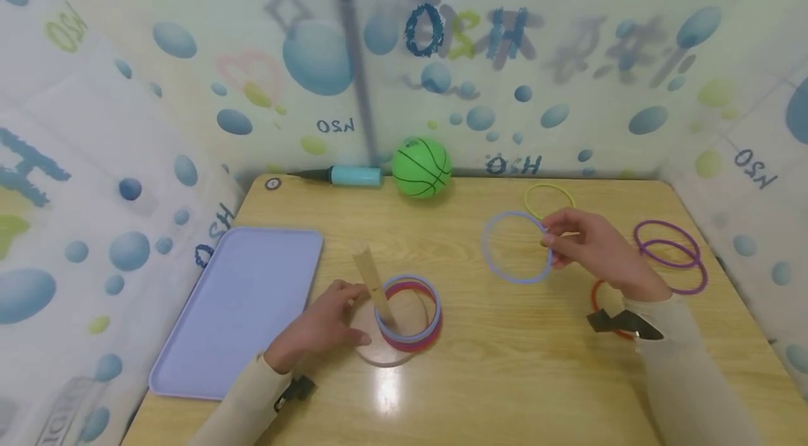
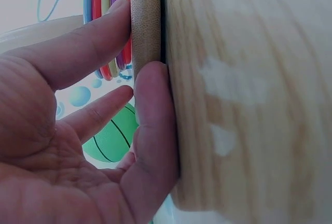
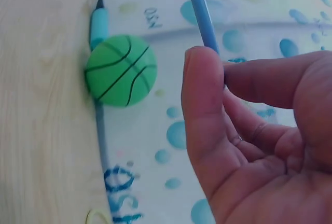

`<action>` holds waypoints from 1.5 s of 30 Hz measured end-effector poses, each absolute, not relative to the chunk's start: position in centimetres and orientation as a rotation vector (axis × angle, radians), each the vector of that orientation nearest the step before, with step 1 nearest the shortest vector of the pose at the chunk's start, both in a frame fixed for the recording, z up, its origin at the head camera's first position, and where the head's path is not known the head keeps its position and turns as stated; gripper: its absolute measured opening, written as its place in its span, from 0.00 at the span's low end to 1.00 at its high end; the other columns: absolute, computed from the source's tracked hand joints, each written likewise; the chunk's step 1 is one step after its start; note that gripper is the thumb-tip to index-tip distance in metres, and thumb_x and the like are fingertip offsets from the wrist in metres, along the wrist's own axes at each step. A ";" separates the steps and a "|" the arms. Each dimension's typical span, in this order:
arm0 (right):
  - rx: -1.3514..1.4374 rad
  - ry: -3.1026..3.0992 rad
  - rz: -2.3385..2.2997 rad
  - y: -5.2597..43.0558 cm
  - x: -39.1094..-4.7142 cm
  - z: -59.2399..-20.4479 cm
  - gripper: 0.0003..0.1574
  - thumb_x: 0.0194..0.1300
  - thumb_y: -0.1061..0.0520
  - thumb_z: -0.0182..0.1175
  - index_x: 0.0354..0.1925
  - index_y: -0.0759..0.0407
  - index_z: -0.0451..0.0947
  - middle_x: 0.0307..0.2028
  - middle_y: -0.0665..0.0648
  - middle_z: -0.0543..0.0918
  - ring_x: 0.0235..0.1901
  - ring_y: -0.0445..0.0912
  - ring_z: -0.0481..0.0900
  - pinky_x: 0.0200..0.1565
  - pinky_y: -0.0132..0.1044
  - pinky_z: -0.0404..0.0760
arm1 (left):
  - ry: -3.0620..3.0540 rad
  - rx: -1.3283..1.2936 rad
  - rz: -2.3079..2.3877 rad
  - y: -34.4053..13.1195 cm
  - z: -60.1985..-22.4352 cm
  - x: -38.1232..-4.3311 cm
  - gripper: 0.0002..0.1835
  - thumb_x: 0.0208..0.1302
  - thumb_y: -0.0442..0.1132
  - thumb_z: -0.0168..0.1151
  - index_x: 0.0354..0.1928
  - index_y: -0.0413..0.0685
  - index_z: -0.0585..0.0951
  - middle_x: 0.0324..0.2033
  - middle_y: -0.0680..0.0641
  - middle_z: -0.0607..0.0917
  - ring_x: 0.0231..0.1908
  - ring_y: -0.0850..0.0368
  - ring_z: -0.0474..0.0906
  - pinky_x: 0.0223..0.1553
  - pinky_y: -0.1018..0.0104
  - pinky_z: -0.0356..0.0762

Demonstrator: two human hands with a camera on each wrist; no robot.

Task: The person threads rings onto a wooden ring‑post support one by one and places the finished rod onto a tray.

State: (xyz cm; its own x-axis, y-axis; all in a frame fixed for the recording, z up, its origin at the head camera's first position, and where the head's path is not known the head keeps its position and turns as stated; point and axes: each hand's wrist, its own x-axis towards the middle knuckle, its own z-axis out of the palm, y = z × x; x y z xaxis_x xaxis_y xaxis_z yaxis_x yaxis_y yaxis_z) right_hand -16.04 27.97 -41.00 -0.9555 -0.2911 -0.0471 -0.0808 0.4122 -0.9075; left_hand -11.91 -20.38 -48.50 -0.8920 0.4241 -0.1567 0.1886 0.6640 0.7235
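Observation:
My right hand (image 1: 590, 249) pinches a light-blue ring (image 1: 486, 249) between thumb and fingers, raised over the table's right half. The right wrist view shows a short part of this ring (image 3: 199, 11) at the fingertips. With thumb and fingers spread along its left edge, my left hand (image 1: 325, 323) holds the round wooden base (image 1: 385, 362) of a ring-toss stand. A wooden peg (image 1: 371, 281) rises from the base, leaning left in the head view. Around it lies a stack of rings (image 1: 435, 334), blue on top; red, yellow and purple ones (image 2: 115, 27) show in the left wrist view.
A lilac tray (image 1: 252, 306) lies at left. A green ball (image 1: 421, 167) and a blue hand pump (image 1: 356, 176) sit by the back wall. At right are a yellow ring (image 1: 549, 185), purple rings (image 1: 665, 223) and a red ring (image 1: 595, 295) partly under the right wrist.

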 end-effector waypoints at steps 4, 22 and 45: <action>-0.380 2.444 -1.650 26.5 -15.4 -39.8 0.15 0.77 0.57 0.62 0.56 0.64 0.76 0.36 0.53 0.85 0.29 0.48 0.89 0.37 0.42 0.91 | 2.566 0.491 1.068 -20.3 -48.5 -12.0 0.43 0.42 0.41 0.88 0.65 0.56 0.83 0.50 0.42 0.78 0.49 0.51 0.72 0.49 0.57 0.75; -0.649 1.672 -2.374 17.7 -13.3 -36.2 0.18 0.74 0.74 0.57 0.53 0.57 0.80 0.39 0.52 0.88 0.32 0.44 0.90 0.37 0.43 0.91 | 2.570 0.440 1.049 -20.3 -48.4 -12.1 0.41 0.43 0.41 0.88 0.64 0.55 0.83 0.49 0.41 0.77 0.48 0.49 0.75 0.50 0.55 0.77; -0.331 1.623 -2.141 10.2 -13.6 -39.8 0.14 0.73 0.68 0.61 0.54 0.59 0.76 0.37 0.55 0.86 0.30 0.45 0.90 0.37 0.41 0.91 | 2.601 0.503 1.029 -20.4 -48.4 -12.1 0.36 0.42 0.42 0.89 0.58 0.54 0.85 0.48 0.42 0.78 0.49 0.50 0.74 0.52 0.51 0.76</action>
